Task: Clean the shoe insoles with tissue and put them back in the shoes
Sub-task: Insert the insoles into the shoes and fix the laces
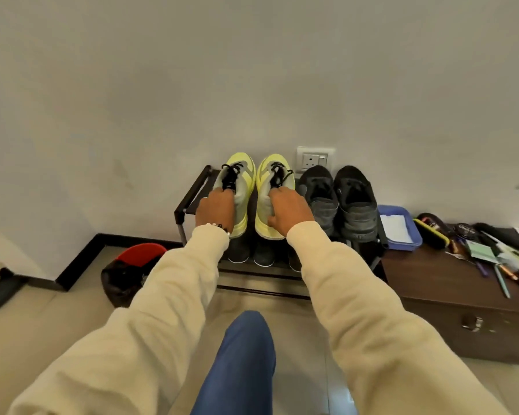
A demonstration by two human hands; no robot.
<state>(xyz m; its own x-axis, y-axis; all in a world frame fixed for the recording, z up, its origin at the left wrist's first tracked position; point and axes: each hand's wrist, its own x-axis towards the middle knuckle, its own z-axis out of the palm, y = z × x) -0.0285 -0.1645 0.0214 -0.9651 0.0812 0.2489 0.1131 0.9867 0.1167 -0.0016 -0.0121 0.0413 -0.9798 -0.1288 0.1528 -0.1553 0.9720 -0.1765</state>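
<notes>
Two yellow-green sneakers with black laces stand side by side on the top shelf of a dark shoe rack [189, 199], toes toward the wall. My left hand [215, 209] grips the heel opening of the left sneaker [240, 181]. My right hand [288, 209] grips the heel opening of the right sneaker [271, 187], thumb down its side. The insoles are hidden from view. White tissue [396, 227] lies in a blue tray [402, 211] to the right.
A pair of black shoes [339, 199] stands on the rack right of the sneakers. More shoes sit on the lower shelf. A dark wooden chest [462, 295] at right carries pens and clutter. A black bin with a red lid [132, 268] stands at left. A wall socket [314, 158] is behind.
</notes>
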